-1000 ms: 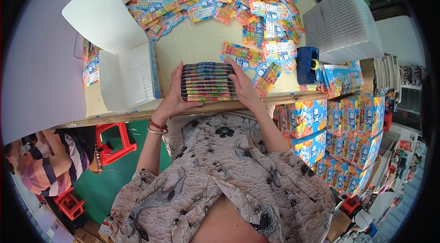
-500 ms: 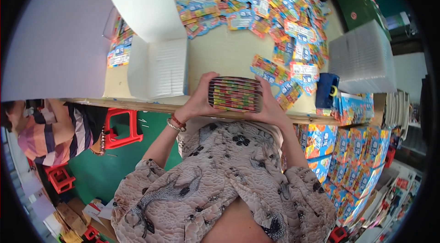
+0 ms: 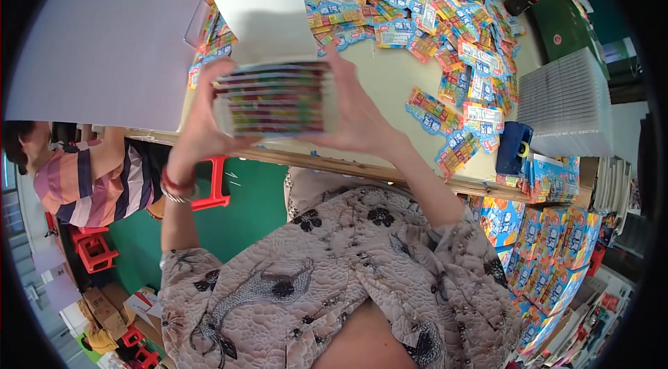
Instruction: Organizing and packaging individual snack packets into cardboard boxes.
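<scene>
Glossy, multicoloured packets in a thick squared stack (image 3: 275,99) sit above the tabletop (image 3: 379,77) edge, clamped between my left hand (image 3: 198,122) and right hand (image 3: 358,118). I judge it light but slippery and prone to fanning, so fingers belong on opposite ends, squeezing inward.

We see a thick stack of flat, brightly printed packets (image 3: 275,99), its many-coloured striped edges facing us. It sits level, lifted above the near edge of the tabletop (image 3: 390,84), pressed between our left hand (image 3: 202,118) and right hand (image 3: 358,115), with fingers (image 3: 332,101) wrapped over its two short ends.
</scene>
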`<state>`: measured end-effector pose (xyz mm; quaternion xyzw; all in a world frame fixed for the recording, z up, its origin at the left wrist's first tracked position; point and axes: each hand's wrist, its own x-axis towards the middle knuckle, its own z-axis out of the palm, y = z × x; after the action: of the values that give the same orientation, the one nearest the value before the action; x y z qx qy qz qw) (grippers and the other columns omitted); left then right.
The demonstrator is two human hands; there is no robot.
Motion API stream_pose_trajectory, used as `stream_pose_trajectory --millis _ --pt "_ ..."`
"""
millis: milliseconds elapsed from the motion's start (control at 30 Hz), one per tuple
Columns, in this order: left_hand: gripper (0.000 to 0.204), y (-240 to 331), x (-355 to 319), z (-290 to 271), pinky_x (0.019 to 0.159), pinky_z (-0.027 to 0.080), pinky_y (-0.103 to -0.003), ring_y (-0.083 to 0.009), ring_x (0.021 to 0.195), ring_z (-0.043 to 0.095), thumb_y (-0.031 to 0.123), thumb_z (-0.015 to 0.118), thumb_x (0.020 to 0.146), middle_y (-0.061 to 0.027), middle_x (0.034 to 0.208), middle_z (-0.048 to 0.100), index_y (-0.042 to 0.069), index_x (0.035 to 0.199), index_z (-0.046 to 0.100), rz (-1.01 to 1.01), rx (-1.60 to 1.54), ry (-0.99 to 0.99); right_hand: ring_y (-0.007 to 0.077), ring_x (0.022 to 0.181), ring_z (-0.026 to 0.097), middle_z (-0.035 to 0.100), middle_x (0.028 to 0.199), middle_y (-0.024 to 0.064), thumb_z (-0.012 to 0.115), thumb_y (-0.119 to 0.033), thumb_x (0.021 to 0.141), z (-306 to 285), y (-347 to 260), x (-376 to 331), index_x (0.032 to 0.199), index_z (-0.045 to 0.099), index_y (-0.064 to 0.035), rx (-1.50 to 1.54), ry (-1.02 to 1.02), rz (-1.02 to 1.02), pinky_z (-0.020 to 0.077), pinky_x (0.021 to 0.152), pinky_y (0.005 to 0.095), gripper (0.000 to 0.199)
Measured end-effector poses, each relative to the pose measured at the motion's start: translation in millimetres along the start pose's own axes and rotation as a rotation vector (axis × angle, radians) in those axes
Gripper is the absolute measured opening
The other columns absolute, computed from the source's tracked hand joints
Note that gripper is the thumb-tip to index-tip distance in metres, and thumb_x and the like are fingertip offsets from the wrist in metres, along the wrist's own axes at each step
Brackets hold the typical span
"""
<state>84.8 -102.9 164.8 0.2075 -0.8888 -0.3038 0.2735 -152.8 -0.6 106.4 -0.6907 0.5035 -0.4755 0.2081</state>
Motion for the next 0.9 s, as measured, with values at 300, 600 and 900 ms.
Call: stream_pose_trajectory --millis 300,600,900 --pt "0.1 -60 -21 10 0.095 0.046 -0.033 -0.018 0.111 0.052 0.003 0.089 0.053 -0.0085 0.121 0.047 0.008 0.133 0.029 -0.308 -0.285 -0.165 0.0403 0.13 0.035 0.039 0.131 0.0211 0.075 -0.06 0.065 31 33 13 0.144 0.021 -0.0098 -0.307 -0.342 0.229 0.0116 0.109 0.0664 0.108" --pt "0.098 -68 -5 40 0.095 0.046 -0.033 -0.0175 0.109 0.053 0.006 0.09 0.055 -0.0102 0.119 0.046 0.004 0.131 0.029 -0.329 -0.342 -0.284 0.0268 0.097 0.056 0.057 0.097 0.0098 0.075 -0.024 0.075 30 20 -18 0.103 0.058 -0.0097 -0.442 -0.19 -0.068 0.0379 0.092 0.0444 0.036" --pt "0.105 -69 -5 40 0.094 0.046 -0.037 -0.0313 0.11 0.054 0.027 0.092 0.054 -0.02 0.12 0.045 -0.001 0.133 0.029 -0.252 -0.044 -0.328 0.0247 0.074 0.058 0.058 0.07 0.0063 0.066 -0.011 0.078 30 26 -4 0.078 0.056 -0.0072 -0.468 -0.295 -0.156 0.041 0.08 0.0359 0.01"
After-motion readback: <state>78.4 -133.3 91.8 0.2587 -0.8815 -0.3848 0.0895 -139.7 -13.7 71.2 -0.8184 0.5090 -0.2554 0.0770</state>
